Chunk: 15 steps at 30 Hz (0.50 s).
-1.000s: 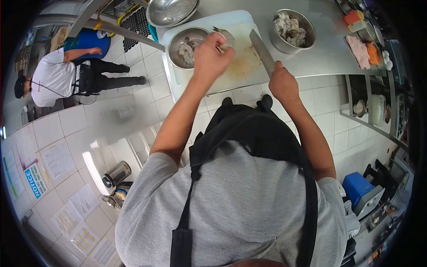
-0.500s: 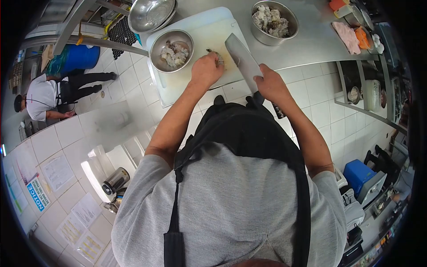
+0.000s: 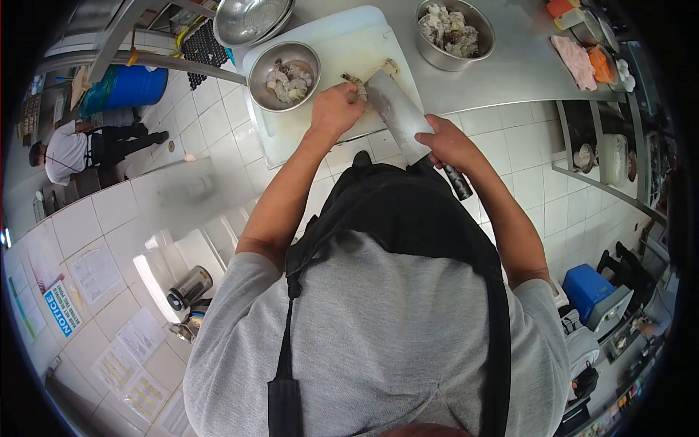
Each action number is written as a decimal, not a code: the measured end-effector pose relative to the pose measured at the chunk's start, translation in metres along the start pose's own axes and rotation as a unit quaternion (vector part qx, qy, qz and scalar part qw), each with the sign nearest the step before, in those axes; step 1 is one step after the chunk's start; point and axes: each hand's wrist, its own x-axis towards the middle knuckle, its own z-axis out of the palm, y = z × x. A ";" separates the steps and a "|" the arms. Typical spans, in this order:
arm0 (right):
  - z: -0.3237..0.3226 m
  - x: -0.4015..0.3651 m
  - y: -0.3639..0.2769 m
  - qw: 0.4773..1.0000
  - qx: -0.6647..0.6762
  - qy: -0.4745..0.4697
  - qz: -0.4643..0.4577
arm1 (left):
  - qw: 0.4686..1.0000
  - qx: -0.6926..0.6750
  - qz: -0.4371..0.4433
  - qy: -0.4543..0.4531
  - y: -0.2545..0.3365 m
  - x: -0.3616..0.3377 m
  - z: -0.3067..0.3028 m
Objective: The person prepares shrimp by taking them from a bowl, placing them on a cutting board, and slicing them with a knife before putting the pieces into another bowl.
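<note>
My left hand (image 3: 337, 111) is closed over a grey shrimp (image 3: 354, 79) on the white cutting board (image 3: 364, 36), its fingertips pressing the shrimp down. In my right hand (image 3: 450, 144) is a broad cleaver (image 3: 397, 115), gripped where blade and dark handle meet. The cleaver's far end rests at the board beside the shrimp, close to my left fingertips. Just beyond that end lies a small pale piece (image 3: 391, 68). A steel bowl (image 3: 254, 89) with shrimp in it stands on the board, left of my left hand.
A deeper steel bowl (image 3: 444, 63) of greyish shrimp pieces stands on the steel counter (image 3: 510, 76) to the right. Nested steel colanders (image 3: 251, 20) sit at the back left. Pink and orange cloths (image 3: 575, 62) lie far right. Another person (image 3: 69, 151) stands at the left.
The cleaver's tip has come down and towards the shrimp, and a pale piece now shows beyond the blade. My left hand stays on the shrimp. The person at the left has shifted slightly.
</note>
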 end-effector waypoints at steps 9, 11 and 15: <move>0.004 0.002 0.002 1.000 0.008 0.004 -0.016 | 1.000 -0.006 0.014 0.013 -0.001 -0.002 0.002; 0.006 0.002 0.001 1.000 0.010 0.006 -0.015 | 1.000 0.003 0.016 0.019 0.001 -0.003 0.000; 0.008 0.005 -0.001 1.000 0.001 0.012 -0.007 | 1.000 -0.007 0.010 0.008 -0.003 0.001 0.004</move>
